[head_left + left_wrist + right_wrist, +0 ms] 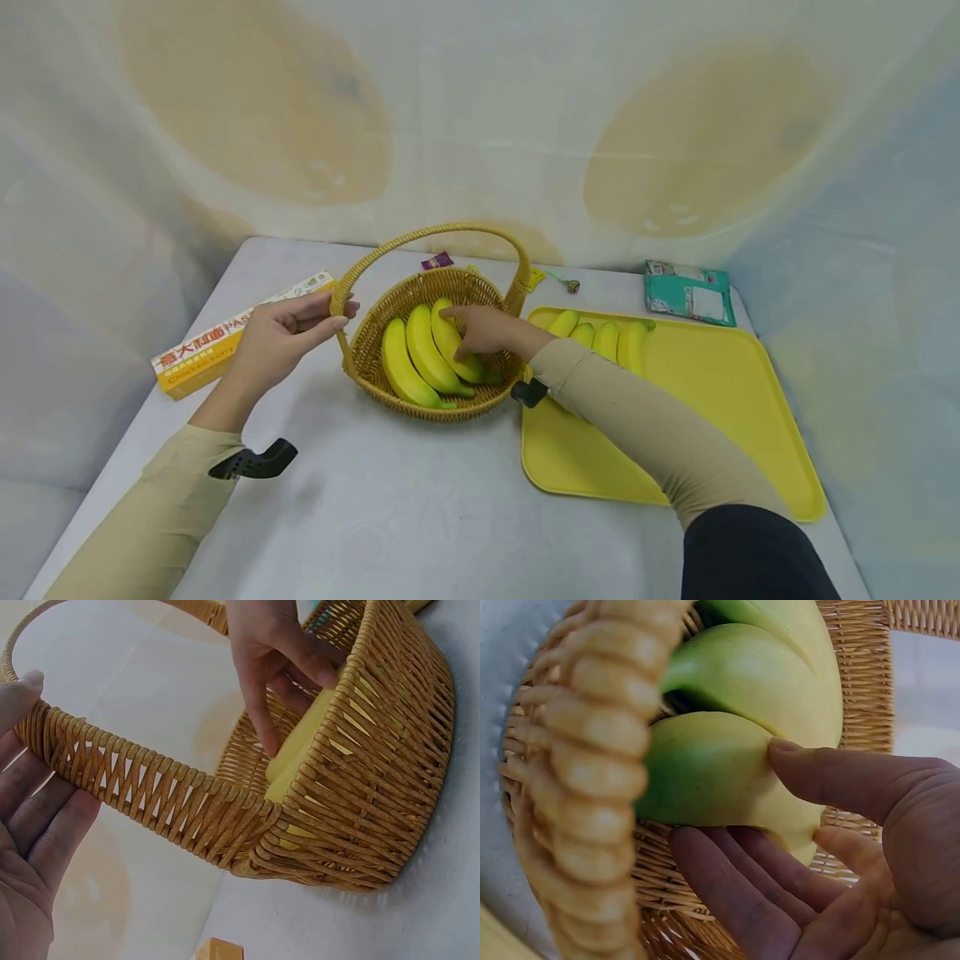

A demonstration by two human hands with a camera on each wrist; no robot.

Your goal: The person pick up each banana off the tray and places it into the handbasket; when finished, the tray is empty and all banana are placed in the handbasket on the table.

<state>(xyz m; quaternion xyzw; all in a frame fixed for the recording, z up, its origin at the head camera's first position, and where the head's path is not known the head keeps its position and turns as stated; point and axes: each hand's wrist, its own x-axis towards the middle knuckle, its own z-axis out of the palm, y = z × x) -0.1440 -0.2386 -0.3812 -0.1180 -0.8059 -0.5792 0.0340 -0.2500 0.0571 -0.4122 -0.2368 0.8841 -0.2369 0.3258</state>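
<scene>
You are pinching the handle (442, 229) of the basket (420, 410) with your left grip (277, 337), probably for steadying it, while your right grip (491, 329) is holding one banana (445, 333) inside the basket from two sides, likely for better control beside two other bananas (427, 352).

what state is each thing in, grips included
left grip: thumb and fingers around the handle
right grip: inside the basket, holding a banana
basket: handle raised, three bananas visible inside
tray: flat on the table
tray bananas: side by side, partly hidden by sleeve
pasta box: lying down, partly behind left grip
teal packet: lying down, seal unclear
purple packet: lying behind the basket
</scene>
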